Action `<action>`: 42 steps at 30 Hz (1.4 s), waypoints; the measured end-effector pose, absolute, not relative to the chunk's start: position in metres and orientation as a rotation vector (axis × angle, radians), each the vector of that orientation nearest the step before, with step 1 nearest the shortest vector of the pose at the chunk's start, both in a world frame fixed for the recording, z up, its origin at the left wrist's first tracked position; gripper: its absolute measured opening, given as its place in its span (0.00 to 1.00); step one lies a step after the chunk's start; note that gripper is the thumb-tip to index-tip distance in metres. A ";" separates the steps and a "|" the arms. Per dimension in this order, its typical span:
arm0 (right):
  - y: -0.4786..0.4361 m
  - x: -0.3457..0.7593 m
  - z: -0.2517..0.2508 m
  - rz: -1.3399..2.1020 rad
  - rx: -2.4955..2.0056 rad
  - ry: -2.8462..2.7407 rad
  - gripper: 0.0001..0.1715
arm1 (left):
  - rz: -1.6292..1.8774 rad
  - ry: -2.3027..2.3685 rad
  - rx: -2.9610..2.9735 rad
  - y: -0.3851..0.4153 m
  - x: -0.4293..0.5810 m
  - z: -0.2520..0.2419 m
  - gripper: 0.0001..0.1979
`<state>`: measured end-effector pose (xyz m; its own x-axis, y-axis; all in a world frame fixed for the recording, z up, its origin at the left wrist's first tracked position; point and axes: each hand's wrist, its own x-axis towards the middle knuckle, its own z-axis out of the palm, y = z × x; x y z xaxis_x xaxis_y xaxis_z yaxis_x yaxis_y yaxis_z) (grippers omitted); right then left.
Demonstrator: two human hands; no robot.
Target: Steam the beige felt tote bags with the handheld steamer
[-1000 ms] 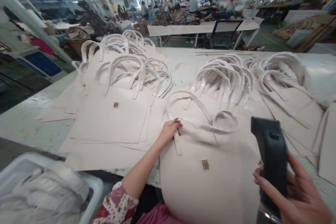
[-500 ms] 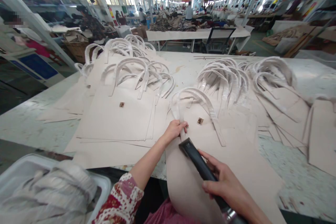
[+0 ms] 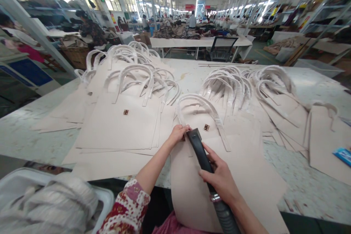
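Observation:
A cream bag panel [image 3: 246, 168] with a curved handle [image 3: 203, 104] and a small brass clasp [image 3: 206, 127] lies flat in front of me, hanging over the table edge. My left hand [image 3: 179, 134] pinches the left end of that handle against the panel. My right hand [image 3: 221, 179] grips a long black tool [image 3: 199, 150], whose tip touches the panel right beside my left fingers.
Stacks of the same cream panels with handles lie at the left [image 3: 120, 117] and at the right [image 3: 274, 95] on the white table [image 3: 301, 179]. A white bin of straps [image 3: 49, 201] stands at my lower left. A blue packet [image 3: 342, 155] lies far right. Other tables and people fill the hall behind.
The panel went from bulging up to lying flat. My right hand swung the black tool down from upright at the right until its tip met the handle end by my left hand.

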<state>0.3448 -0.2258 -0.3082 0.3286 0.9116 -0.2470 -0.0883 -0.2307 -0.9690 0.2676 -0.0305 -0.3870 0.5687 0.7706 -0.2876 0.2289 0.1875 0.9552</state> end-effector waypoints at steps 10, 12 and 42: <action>-0.318 0.421 -0.308 1.114 -1.631 -0.435 0.48 | 0.747 1.220 1.635 -0.049 0.285 -0.397 0.16; -0.316 0.430 -0.313 1.131 -1.627 -0.443 0.47 | 0.815 1.279 1.755 -0.057 0.289 -0.402 0.13; -0.264 0.515 -0.327 0.911 -1.344 -0.424 0.52 | 0.665 1.316 2.571 -0.070 0.295 -0.409 0.22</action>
